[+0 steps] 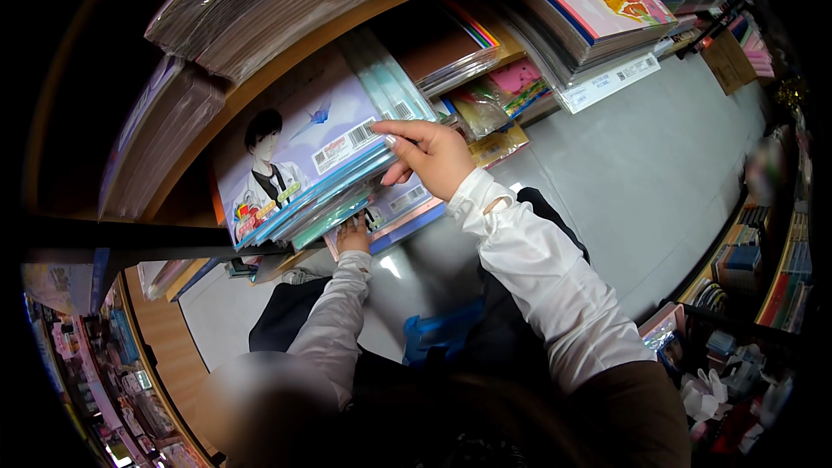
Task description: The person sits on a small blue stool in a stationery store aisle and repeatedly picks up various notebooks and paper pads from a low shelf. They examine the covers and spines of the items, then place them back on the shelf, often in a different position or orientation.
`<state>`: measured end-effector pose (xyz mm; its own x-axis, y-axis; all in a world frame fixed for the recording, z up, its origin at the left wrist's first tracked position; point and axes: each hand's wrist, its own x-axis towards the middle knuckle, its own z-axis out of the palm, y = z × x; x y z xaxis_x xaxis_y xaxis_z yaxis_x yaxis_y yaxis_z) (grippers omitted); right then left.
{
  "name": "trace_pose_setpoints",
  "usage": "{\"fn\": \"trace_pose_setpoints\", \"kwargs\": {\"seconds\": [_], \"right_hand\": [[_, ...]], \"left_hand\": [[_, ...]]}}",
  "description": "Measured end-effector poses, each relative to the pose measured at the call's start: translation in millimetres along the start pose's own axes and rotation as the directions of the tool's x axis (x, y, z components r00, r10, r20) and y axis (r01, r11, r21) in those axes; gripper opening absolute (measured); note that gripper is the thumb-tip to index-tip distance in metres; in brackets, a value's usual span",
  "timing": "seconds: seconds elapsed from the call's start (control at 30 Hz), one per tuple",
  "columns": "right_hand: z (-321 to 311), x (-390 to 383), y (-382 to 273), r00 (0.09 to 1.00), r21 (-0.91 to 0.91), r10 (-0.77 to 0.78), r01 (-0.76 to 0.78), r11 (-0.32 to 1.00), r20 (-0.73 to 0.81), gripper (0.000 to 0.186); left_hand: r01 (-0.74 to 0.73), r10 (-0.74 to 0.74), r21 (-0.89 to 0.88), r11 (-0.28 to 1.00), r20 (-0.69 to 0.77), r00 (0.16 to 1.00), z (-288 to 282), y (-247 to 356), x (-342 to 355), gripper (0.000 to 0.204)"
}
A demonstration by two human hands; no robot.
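A stack of flat, plastic-wrapped paper packs (pixel 325 178) is seen jutting out from a wooden shelf (pixel 286 61), its top pack bearing a pale lilac cover with a drawn figure in a white shirt and dark tie and a small blue paper crane. The stack is tilted, its near edge lifted, and its layered blue and green edges are fanned toward the viewer. The right hand (pixel 429 156) is laid against the stack's right corner: the forefinger (pixel 399 128) is stretched flat along the top pack's edge beside the white label, while the thumb is tucked beneath the corner, so the upper packs are pinched narrowly between them; the remaining fingers are curled loosely under. The left hand (pixel 353 234) is pressed up from below against the underside of the lower packs, its fingers close together; whether anything is gripped there cannot be told, since the fingertips are hidden by the stack. Both arms are clad in white sleeves (pixel 537 277). Further packs of coloured paper (pixel 598 9) are piled along the same shelf to the right, with a pink and green pack (pixel 511 87) between. Grey floor (pixel 659 165) is seen below, and crowded shop shelves (pixel 754 277) at the right rim.
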<state>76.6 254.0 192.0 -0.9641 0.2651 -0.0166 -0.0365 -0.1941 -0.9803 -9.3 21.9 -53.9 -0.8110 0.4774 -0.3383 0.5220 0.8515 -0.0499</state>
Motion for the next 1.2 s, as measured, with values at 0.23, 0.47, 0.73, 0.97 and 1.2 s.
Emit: {"fn": "trace_pose_setpoints", "kwargs": {"seconds": [0.23,0.47,0.73,0.97,1.2], "right_hand": [[0,-1,-2,0.999,0.032,-0.026,0.026,0.999,0.023,0.026],[-10,-9,1,0.967,0.022,-0.076,0.073,0.997,0.243,0.024],[-40,-28,50,0.926,-0.796,0.157,0.197,0.572,0.342,0.033],[-61,-47,56,0.888,-0.875,0.399,0.007,0.484,0.227,0.04],[-38,-45,69,0.429,-0.774,0.9,-0.541,0.328,0.082,0.043]], "left_hand": [[-0.096,0.093,0.105,0.99,0.03,0.995,5,-1,-15,0.04],[-0.233,0.255,-0.155,0.96,0.139,0.957,-20,14,-87,0.038],[-0.39,0.407,-0.366,0.845,-0.034,0.913,-86,10,-172,0.025],[-0.559,0.419,-0.279,0.781,-0.43,0.8,-202,-6,-225,0.028],[-0.586,0.369,-0.238,0.775,-0.581,0.725,-265,-8,-261,0.024]]}}
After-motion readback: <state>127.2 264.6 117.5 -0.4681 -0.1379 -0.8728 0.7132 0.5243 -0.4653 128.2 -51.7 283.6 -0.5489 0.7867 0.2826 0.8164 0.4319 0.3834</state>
